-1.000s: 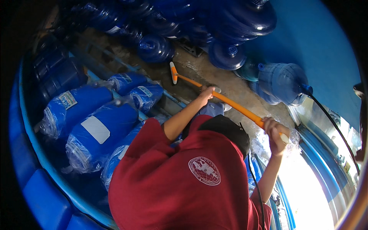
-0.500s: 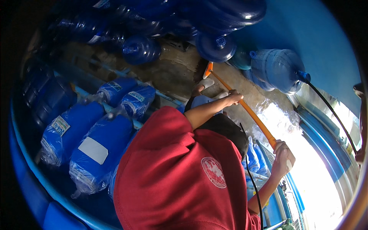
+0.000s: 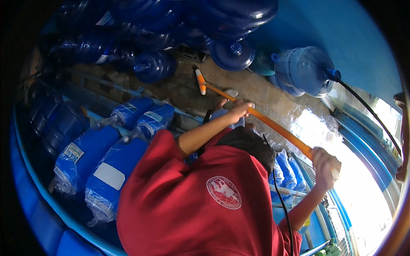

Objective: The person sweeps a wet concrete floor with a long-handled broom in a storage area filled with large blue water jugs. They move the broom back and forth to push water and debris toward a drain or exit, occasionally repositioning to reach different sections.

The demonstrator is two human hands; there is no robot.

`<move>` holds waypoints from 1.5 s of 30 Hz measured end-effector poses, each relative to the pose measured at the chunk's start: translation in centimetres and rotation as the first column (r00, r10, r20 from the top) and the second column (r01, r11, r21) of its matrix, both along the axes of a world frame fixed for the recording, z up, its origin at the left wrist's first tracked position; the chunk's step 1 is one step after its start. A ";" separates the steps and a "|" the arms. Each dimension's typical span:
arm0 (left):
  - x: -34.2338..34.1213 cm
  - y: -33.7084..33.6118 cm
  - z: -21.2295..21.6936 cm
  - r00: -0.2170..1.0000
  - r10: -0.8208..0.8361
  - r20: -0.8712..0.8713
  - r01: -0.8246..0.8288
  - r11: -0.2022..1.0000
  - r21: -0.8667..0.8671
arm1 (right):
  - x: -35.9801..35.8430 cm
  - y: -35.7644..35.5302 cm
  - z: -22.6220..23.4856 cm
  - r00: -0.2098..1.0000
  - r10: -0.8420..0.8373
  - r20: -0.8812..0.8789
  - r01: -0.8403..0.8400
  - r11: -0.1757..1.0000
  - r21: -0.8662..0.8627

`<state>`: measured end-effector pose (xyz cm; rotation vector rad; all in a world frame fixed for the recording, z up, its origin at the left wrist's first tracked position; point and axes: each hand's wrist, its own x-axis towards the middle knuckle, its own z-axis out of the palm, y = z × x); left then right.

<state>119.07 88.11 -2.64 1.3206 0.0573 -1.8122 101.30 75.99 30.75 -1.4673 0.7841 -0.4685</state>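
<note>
A long-handled floor brush runs aslant in front of me; its orange pole (image 3: 279, 130) rises from the far left to the near right. Its small orange and white head (image 3: 200, 82) is over the wet concrete floor (image 3: 183, 79), with dark bristles partly showing. Around the middle of the pole my left hand (image 3: 242, 112) is closed. My right hand (image 3: 326, 167) grips the upper end, nearer to me and further right. Whether the bristles press on the floor, I cannot tell. My feet (image 3: 230, 92) are partly visible beside the pole.
Large blue water bottles (image 3: 156, 67) lie stacked at the far left and top. A clear blue bottle (image 3: 305, 70) with a black hose stands at the right wall. Plastic-wrapped blue containers (image 3: 109, 175) fill the left side, near a blue rail (image 3: 106, 85). Bright sunlight falls at right.
The brush head has swung left across the floor, away from the bottles at the wall, and turned more upright in view. My left hand moved left, my right hand slightly right.
</note>
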 end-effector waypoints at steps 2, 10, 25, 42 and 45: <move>0.2 -0.2 -2.0 0.980 -0.056 0.191 0.034 0.993 0.117 | 0.6 0.6 -2.9 0.995 0.000 0.098 0.000 1.000 0.000; -7.4 -6.5 -7.8 0.986 -0.163 0.031 0.166 0.978 -0.124 | -2.0 3.8 -2.3 0.963 -0.266 -0.048 0.260 0.959 -0.111; -6.0 -8.3 -1.6 0.899 -0.437 0.006 0.437 0.899 -0.028 | -1.2 3.9 1.5 0.974 -0.226 0.007 0.223 0.958 -0.182; 0.9 -0.3 -4.6 0.974 -0.218 -0.066 0.225 0.966 0.129 | -1.8 3.1 -2.8 0.983 -0.181 0.022 0.181 0.983 0.019; -1.9 -2.0 -6.7 0.959 -0.242 -0.148 0.253 0.965 0.061 | -2.5 4.2 -3.6 0.975 -0.221 0.009 0.221 0.974 -0.056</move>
